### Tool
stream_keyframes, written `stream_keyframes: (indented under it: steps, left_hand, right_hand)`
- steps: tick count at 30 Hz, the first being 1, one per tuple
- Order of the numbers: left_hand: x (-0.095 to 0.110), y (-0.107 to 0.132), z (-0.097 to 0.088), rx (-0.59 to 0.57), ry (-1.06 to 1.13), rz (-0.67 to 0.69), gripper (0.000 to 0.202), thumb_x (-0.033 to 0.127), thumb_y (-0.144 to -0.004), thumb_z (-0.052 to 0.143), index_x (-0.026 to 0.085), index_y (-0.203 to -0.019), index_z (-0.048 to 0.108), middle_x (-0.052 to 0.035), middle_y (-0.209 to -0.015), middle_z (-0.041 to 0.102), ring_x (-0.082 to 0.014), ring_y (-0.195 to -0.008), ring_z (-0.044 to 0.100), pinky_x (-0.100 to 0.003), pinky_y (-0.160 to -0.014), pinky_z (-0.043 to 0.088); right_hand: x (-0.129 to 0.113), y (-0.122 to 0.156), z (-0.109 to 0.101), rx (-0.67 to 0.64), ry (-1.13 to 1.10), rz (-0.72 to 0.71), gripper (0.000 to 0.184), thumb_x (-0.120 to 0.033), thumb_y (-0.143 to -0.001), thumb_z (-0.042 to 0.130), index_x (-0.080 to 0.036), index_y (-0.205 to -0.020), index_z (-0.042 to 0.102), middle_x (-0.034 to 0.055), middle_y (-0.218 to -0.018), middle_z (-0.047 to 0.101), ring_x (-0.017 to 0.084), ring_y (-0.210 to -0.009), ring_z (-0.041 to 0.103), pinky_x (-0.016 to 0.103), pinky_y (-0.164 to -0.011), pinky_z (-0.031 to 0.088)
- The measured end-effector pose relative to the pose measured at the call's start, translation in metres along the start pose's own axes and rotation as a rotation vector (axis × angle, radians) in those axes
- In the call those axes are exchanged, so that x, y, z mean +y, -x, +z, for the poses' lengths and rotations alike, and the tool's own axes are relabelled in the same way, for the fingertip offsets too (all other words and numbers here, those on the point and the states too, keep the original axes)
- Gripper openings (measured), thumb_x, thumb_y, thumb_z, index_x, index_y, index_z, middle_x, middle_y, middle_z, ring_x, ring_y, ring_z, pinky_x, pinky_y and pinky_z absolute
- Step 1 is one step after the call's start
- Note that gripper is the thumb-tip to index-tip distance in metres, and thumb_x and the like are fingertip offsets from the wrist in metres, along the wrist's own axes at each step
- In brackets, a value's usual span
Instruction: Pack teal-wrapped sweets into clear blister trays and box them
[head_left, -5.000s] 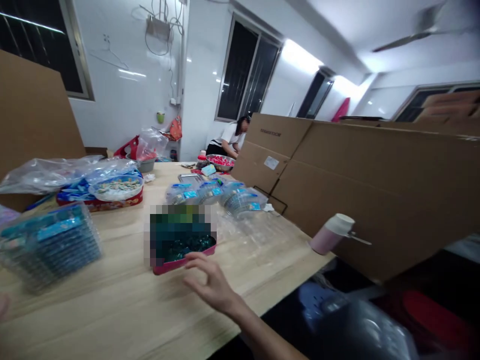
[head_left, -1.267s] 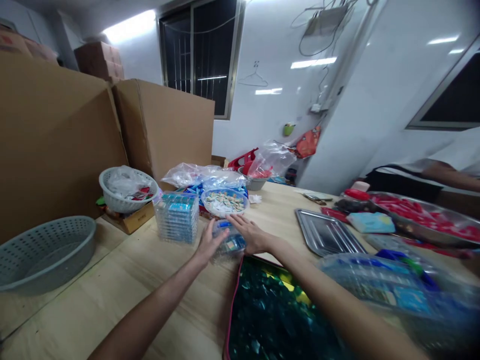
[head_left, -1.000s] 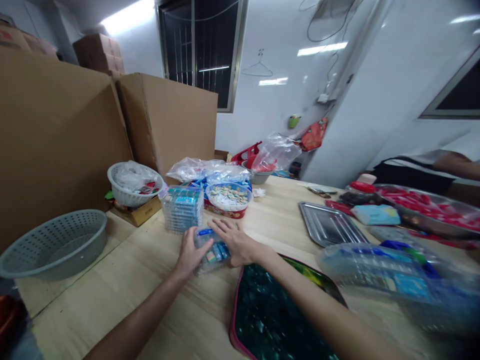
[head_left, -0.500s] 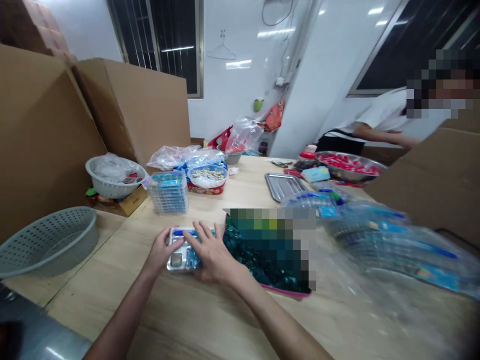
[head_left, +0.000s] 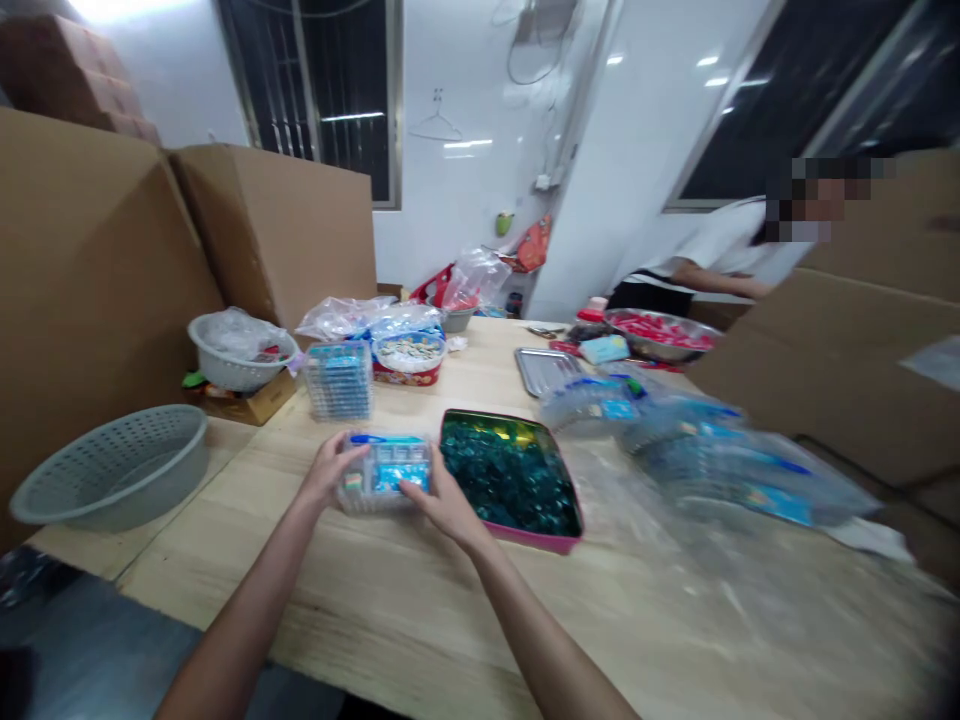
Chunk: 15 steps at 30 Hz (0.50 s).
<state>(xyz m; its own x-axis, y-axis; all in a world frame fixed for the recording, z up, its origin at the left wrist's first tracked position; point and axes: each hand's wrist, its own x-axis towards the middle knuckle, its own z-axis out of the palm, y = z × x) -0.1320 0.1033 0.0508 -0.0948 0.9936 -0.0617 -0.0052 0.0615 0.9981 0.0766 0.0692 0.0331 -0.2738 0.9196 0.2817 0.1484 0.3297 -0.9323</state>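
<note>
A stack of clear plastic trays [head_left: 386, 455] lies between my hands on the wooden table. Its top tray holds a blue pen [head_left: 367, 439], a bright blue packet [head_left: 397, 477] and a small striped piece at the left. My left hand [head_left: 330, 472] grips the left side, thumb over the top edge. On the right side, my right hand [head_left: 448, 500] holds the trays with its thumb on the blue packet; its other fingers are mostly hidden. Beside that hand sits a pink-rimmed bin [head_left: 536, 538] full of dark teal shiny pieces.
Another stack of filled trays [head_left: 340, 385] stands behind my left hand. Grey baskets [head_left: 112, 475] are at the left. A metal tray [head_left: 547, 372] and bagged rows of trays [head_left: 720, 460] lie to the right. A person [head_left: 697, 250] leans near cardboard boxes [head_left: 832, 340].
My right hand has drawn back from over the top tray to its right side, uncovering the blue packet. The camera view has shifted slightly.
</note>
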Motion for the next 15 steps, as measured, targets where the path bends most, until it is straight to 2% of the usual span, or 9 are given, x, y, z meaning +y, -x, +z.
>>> stream_keyframes:
  steps: [4, 7, 9, 12, 15]
  left_hand:
    - [0.007, 0.010, -0.008, 0.034, -0.049, -0.053, 0.058, 0.043, -0.048, 0.080, 0.016, -0.097, 0.065, -0.0004, -0.082, 0.069, -0.0181, -0.073, 0.061, -0.025, -0.064, 0.047]
    - [0.011, 0.010, -0.009, 0.049, -0.072, -0.058, 0.063, 0.048, -0.046, 0.082, 0.015, -0.097, 0.064, 0.0013, -0.081, 0.068, -0.0153, -0.073, 0.059, -0.023, -0.065, 0.046]
    - [0.011, 0.010, -0.006, 0.081, -0.095, -0.038, 0.074, 0.051, -0.040, 0.083, 0.016, -0.102, 0.063, 0.0021, -0.084, 0.067, -0.0135, -0.075, 0.057, -0.021, -0.066, 0.045]
    - [0.008, 0.009, -0.001, 0.130, -0.152, -0.002, 0.090, 0.058, -0.036, 0.082, 0.017, -0.113, 0.058, 0.0001, -0.090, 0.066, -0.0128, -0.075, 0.057, -0.020, -0.064, 0.045]
    - [0.006, 0.008, 0.002, 0.132, -0.222, 0.013, 0.090, 0.067, -0.037, 0.077, 0.017, -0.111, 0.059, -0.0003, -0.086, 0.067, -0.0132, -0.070, 0.057, -0.021, -0.060, 0.046]
  right_hand:
    - [-0.014, 0.006, 0.013, -0.030, 0.071, 0.024, 0.075, -0.036, -0.080, 0.062, -0.019, -0.142, 0.024, 0.0077, -0.135, 0.047, 0.021, -0.121, 0.047, 0.034, -0.103, 0.037]
    - [-0.023, 0.017, 0.010, 0.025, 0.294, 0.075, 0.083, -0.041, -0.078, 0.064, -0.017, -0.144, 0.020, 0.0115, -0.144, 0.037, 0.024, -0.132, 0.034, 0.036, -0.108, 0.031]
    - [-0.026, 0.036, 0.002, 0.109, 0.411, 0.060, 0.080, -0.042, -0.079, 0.063, -0.015, -0.143, 0.024, 0.0138, -0.146, 0.032, 0.023, -0.136, 0.027, 0.036, -0.109, 0.029]
    - [-0.023, 0.082, -0.028, 0.259, 0.542, 0.006, 0.050, -0.037, -0.082, 0.059, -0.019, -0.127, 0.048, 0.0124, -0.142, 0.039, 0.022, -0.133, 0.033, 0.038, -0.107, 0.031]
    - [-0.006, 0.129, -0.083, 0.457, 0.661, 0.026, 0.027, -0.028, -0.082, 0.056, -0.021, -0.108, 0.060, 0.0119, -0.128, 0.053, 0.025, -0.123, 0.045, 0.043, -0.103, 0.035]
